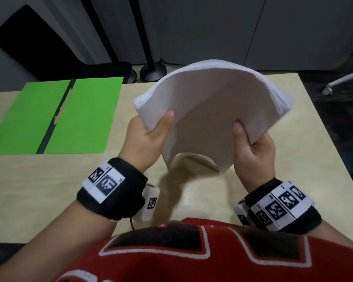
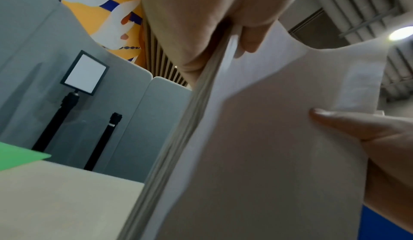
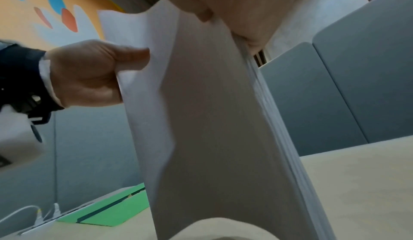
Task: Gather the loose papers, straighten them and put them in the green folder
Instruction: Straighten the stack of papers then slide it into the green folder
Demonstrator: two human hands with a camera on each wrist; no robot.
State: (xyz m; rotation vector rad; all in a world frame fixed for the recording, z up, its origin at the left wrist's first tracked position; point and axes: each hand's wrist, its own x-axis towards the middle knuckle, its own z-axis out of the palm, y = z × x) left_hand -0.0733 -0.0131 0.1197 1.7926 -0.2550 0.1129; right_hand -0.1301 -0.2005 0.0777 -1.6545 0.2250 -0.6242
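Observation:
A thick stack of white papers point(image 1: 208, 110) stands upright on the table, bowed into an arch, its lower edge on the tabletop. My left hand point(image 1: 151, 135) grips its left side with the thumb on the near face. On the right side my right hand point(image 1: 251, 145) grips it the same way. The stack's layered edge point(image 2: 190, 129) shows in the left wrist view, and its near face point(image 3: 223, 120) fills the right wrist view. The green folder point(image 1: 55, 117) lies open and flat on the table to the left, with nothing in it; it also shows as the folder point(image 3: 111, 208).
The beige table point(image 1: 49, 190) ends just right of the papers. Behind it stand grey partition panels point(image 1: 212, 27) and black pole stands point(image 1: 151, 70). A chair leg with a caster point(image 1: 330, 88) is at the far right. White cables point(image 3: 38, 215) lie beyond the folder.

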